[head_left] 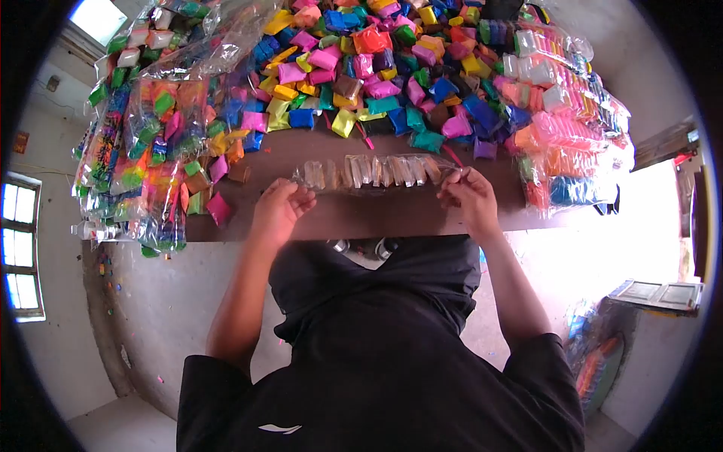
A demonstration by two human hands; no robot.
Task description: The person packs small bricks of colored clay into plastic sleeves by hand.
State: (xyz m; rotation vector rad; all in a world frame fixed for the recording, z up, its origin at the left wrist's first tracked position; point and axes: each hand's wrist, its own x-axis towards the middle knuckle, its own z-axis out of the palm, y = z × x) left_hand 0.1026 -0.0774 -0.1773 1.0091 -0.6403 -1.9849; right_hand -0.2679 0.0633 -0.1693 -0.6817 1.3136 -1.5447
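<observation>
A long clear plastic bag (376, 172) with a row of small brown-and-whitish packets lies across the front of the brown table (339, 220). My left hand (280, 207) is at the bag's left end, fingers curled in against the plastic. At the right end, my right hand (470, 199) pinches the bag's edge between thumb and fingers. Just beyond the bag is a heap of small colourful wrapped packets (384, 87), in pink, yellow, blue, teal and other colours. A thin red strip (368, 142) lies between heap and bag.
Clear bags filled with colourful packets (162, 143) pile up on the left, hanging over the table's front edge. More filled bags (565, 124) are stacked on the right. A bright doorway (648, 200) opens at right, and a barred window (22, 245) is at left.
</observation>
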